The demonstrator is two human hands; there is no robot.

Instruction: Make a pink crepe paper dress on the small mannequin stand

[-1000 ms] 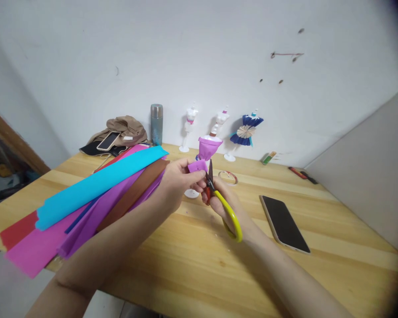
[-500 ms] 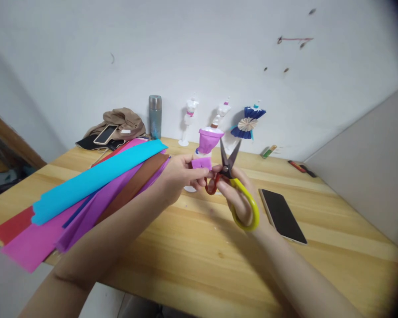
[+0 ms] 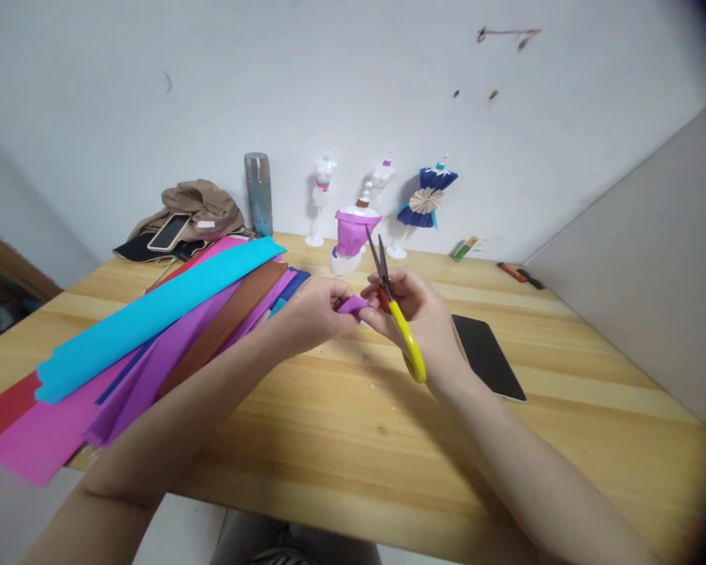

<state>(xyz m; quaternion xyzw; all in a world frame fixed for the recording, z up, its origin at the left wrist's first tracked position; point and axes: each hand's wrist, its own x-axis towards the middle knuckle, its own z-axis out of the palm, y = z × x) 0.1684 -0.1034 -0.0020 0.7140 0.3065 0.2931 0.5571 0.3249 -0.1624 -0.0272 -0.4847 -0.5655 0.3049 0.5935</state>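
Observation:
My left hand (image 3: 321,314) pinches a small purple piece of crepe paper (image 3: 353,304) over the middle of the table. The thumb of my right hand (image 3: 423,322) meets the paper's other end, and the same hand holds scissors (image 3: 408,339) with one yellow and one red handle. Their blades point up and away, only slightly apart. Just behind my hands stands a small white mannequin (image 3: 344,264) wrapped in purple paper (image 3: 356,233). Its lower part is hidden by my hands.
Crepe paper strips (image 3: 170,306) in several colours fan out at left. Farther back are a brown cloth (image 3: 203,205), a phone (image 3: 169,233) and a flask (image 3: 259,196). More mannequins (image 3: 325,176) and one in a blue paper dress (image 3: 427,199) line the wall. A dark tablet (image 3: 487,357) lies at right.
The scissor blades have come closer together and turned more upright. My right fingers have moved onto the purple piece, which is now folded or tilted between both hands. The camera view has shifted slightly.

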